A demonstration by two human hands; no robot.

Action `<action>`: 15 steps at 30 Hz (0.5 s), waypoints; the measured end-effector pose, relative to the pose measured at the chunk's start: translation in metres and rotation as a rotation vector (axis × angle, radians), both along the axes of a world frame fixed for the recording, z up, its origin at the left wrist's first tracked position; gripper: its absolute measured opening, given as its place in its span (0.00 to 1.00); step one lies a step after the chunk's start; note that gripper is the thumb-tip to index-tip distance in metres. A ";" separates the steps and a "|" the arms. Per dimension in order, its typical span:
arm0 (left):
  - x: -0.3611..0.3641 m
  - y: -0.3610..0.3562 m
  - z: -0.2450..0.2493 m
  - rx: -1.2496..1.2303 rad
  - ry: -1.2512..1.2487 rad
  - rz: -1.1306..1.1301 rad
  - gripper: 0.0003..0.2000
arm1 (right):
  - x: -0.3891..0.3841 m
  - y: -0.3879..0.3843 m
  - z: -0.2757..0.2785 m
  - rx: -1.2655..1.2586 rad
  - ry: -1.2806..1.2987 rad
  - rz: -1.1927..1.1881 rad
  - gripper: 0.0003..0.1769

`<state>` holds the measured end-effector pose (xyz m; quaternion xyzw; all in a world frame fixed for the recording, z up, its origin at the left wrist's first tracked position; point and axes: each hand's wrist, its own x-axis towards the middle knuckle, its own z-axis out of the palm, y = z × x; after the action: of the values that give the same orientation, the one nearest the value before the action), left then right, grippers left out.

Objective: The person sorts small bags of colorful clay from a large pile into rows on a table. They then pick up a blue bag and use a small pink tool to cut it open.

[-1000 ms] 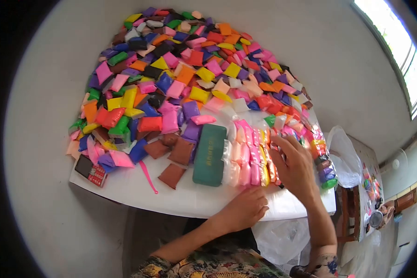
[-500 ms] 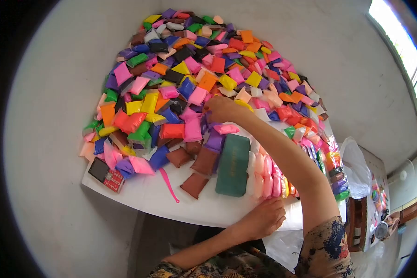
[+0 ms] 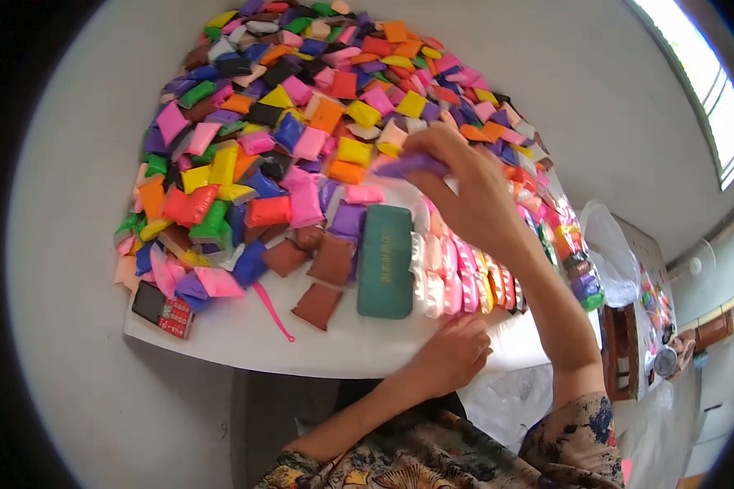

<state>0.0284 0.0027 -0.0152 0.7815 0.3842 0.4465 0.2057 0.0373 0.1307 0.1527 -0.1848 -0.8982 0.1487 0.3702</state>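
My right hand [image 3: 471,183] pinches a purple packet [image 3: 412,165], slightly blurred, above the right part of the pile. Below that hand, a row of upright packets [image 3: 450,277] in white, pink, yellow, red and dark colours stands on the white table [image 3: 326,350]. My left hand [image 3: 453,352] is closed with curled fingers at the front end of this row; anything inside it is hidden. Left of the row lies a green case [image 3: 386,261] with gold lettering. Brown packets [image 3: 318,306] and another purple packet [image 3: 348,220] lie beside the case.
A big heap of coloured packets [image 3: 277,118] covers the back of the table. A red and black keypad phone [image 3: 163,310] and a pink strap [image 3: 273,312] lie at the front left. More packets line the right edge, near a clear plastic bag [image 3: 607,253].
My right hand has come back from the pile to the right, now with a purple packet in it. My left hand stays by the row. The whole view has shifted slightly.
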 end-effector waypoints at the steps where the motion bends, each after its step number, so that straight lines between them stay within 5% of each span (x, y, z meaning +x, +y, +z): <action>1: 0.000 0.000 0.002 0.054 0.119 -0.006 0.05 | 0.027 -0.026 -0.002 0.057 0.022 -0.036 0.12; 5: -0.005 0.000 0.009 0.110 0.025 -0.040 0.04 | 0.128 -0.101 -0.043 0.335 -0.003 -0.225 0.17; 10: -0.001 -0.004 0.020 0.066 -0.001 -0.007 0.03 | 0.189 -0.147 -0.129 0.357 -0.231 -0.579 0.18; 15: -0.001 -0.006 0.023 0.067 0.028 0.020 0.03 | 0.190 -0.138 -0.166 0.221 -0.227 -0.583 0.26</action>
<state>0.0277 -0.0034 0.0081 0.7903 0.3797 0.4501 0.1694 0.2271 -0.0077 -0.0129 -0.4082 -0.8536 -0.0834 0.3127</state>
